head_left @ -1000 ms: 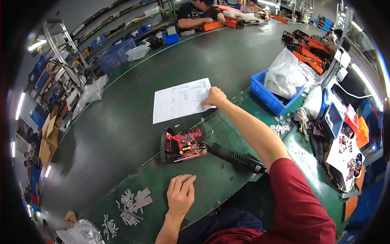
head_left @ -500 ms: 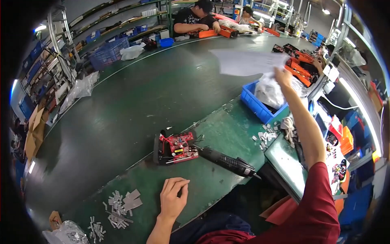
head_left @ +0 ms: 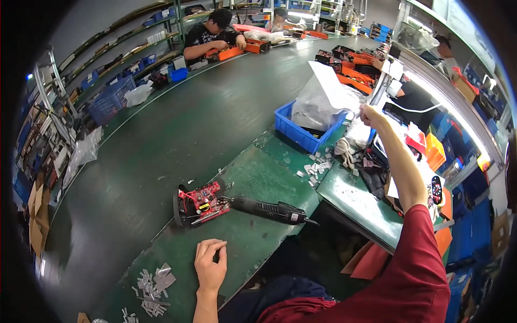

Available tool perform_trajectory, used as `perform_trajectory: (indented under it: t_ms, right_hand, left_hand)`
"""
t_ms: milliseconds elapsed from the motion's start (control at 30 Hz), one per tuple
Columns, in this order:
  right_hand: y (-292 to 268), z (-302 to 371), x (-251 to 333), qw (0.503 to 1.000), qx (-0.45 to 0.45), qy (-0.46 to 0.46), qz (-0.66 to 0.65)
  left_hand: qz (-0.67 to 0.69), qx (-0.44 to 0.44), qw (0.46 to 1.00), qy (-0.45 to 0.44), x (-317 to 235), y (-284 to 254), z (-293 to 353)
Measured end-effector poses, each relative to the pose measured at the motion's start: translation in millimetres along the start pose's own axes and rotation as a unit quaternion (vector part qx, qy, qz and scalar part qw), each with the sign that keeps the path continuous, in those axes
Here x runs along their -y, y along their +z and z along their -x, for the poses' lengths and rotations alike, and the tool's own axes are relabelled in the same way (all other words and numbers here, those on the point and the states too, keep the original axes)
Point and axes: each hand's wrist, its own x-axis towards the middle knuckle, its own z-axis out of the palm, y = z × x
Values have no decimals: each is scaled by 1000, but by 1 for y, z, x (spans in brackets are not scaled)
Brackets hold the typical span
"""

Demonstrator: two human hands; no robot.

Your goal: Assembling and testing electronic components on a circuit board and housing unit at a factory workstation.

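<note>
Head view: a workshop with a long, curved dark-green conveyor belt (head_left: pixel 177 134) and a green-topped workbench (head_left: pixel 258 183) along its near edge. Metal shelving with blue bins stands at the far left. Two seated persons work at the far end of the belt; a third sits at the right.

On the bench lie one red circuit-board assembly in a black housing (head_left: pixel 198 204), one black electric screwdriver (head_left: pixel 269 210) just beside it, and two scattered groups of small grey metal pieces, one at the near left (head_left: pixel 153 282), one near the bin (head_left: pixel 318 168).

One blue plastic bin (head_left: pixel 301 132) stands at the bench's far edge, holding a clear plastic bag (head_left: pixel 320 105).

The left hand (head_left: pixel 210 264) rests on the bench, fingers loosely curled, holding nothing visible. The right hand (head_left: pixel 370 114) is raised beyond the bin, closed on a white paper sheet (head_left: pixel 328 81) that stands above the bag.
</note>
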Motion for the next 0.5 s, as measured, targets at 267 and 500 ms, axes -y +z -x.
perform_trajectory:
  t_ms: [267, 500]
  right_hand:
    - [-14, 88, 8, 956, -90, -99, 263]
    - [-115, 189, -2, 878, -215, -271, 332]
  left_hand:
    - [2, 10, 1000, -25, -1, -10, 7]
    - [-3, 31, 999, -29, -2, -3, 2]
